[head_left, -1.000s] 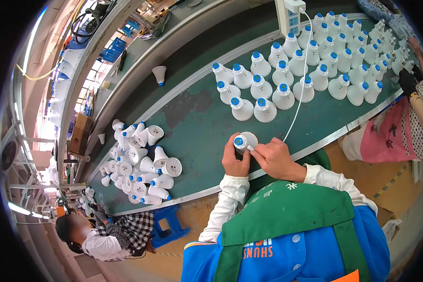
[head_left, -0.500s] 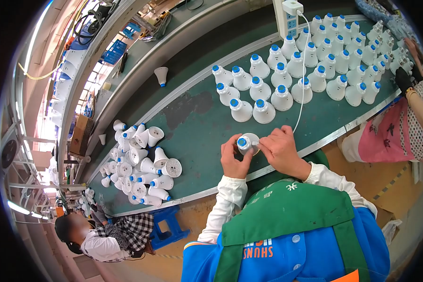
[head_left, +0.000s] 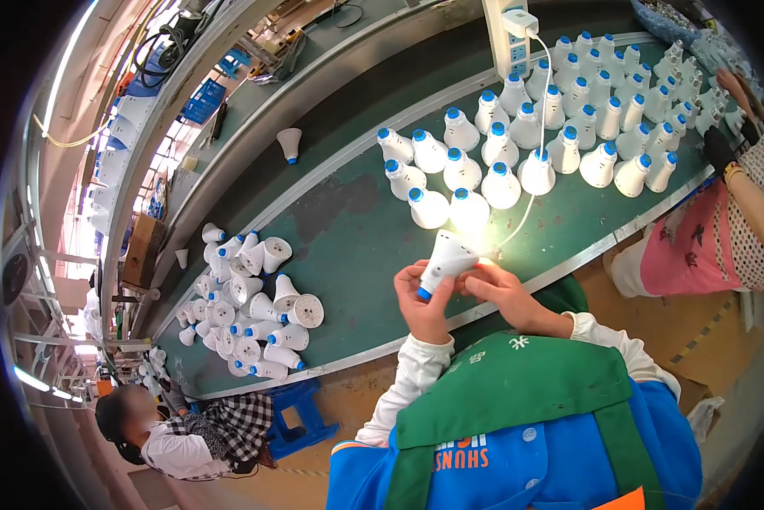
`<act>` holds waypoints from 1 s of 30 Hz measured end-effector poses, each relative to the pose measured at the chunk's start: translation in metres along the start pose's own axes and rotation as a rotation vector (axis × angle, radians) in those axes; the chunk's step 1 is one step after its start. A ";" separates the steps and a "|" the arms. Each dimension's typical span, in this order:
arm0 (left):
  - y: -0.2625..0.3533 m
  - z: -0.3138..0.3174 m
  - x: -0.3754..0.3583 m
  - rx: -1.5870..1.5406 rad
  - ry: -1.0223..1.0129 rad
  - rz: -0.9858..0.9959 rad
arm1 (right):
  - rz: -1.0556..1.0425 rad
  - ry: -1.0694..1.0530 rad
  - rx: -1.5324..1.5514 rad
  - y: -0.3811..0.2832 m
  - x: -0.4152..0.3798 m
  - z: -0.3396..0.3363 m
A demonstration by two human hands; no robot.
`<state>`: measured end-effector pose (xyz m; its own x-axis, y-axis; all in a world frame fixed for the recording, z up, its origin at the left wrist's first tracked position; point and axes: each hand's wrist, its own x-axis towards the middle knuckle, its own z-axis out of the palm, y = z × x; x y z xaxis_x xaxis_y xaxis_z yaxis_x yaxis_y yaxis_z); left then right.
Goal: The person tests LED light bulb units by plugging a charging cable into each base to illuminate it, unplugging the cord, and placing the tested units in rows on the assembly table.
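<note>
Head view: a cable (head_left: 531,204) crosses bulbs (head_left: 500,187) beyond the held lamp (head_left: 447,260).

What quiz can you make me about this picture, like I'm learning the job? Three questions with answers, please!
1. Multiple choice: where does the blue cap of the bulb in the left hand point?
A) toward the person wearing the camera
B) away from that person
C) straight up

2. True or false: every bulb on the table is standing upright.

3. Fill the gap: a bright glow shows beside the held bulb's ____ end.

Key:
1. A.
2. False: the pile of bulbs on the left lies jumbled.
3. Wide.
</note>
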<state>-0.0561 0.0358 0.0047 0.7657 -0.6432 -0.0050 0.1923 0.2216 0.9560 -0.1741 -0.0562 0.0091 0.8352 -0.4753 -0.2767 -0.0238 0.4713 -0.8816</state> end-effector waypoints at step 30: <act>0.003 0.005 -0.028 0.339 -0.228 0.218 | -0.020 -0.032 0.367 -0.009 0.004 0.008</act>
<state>-0.0804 0.0507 0.0089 0.6040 -0.7615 0.2351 -0.1985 0.1420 0.9698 -0.1656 -0.0565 0.0191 0.8504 -0.4665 -0.2434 0.1868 0.7001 -0.6891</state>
